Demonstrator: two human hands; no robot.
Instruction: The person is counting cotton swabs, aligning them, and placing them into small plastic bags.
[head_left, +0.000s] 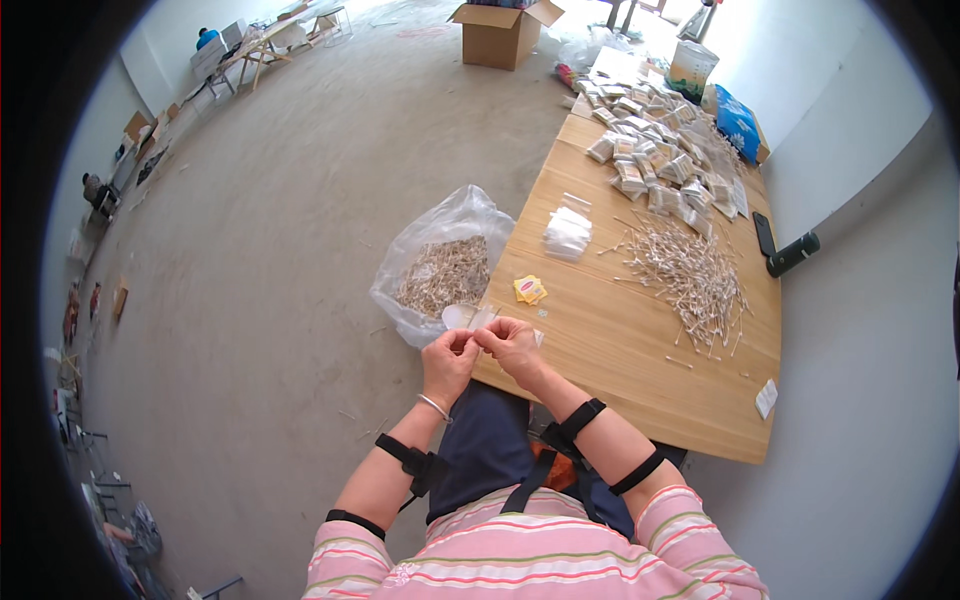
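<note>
Both of my hands meet at the table's near left corner. My left hand [450,361] and my right hand [511,349] pinch the edge of a small clear plastic bag [484,317], their fingertips almost touching. What lies inside the bag, if anything, is too small to tell. Just beyond my right hand is a little stack of yellow cards [530,290]. Farther up the table lies a pile of flat clear bags [567,236]. Loose cotton swabs [690,285] spread in a heap to the right.
A large clear sack [395,265] full of cotton swabs stands left of the wooden table [610,350]. Filled packets [650,150] heap at the far end. A phone [763,234] and a dark green bottle [793,254] are by the right wall. A cardboard box [492,42] stands beyond.
</note>
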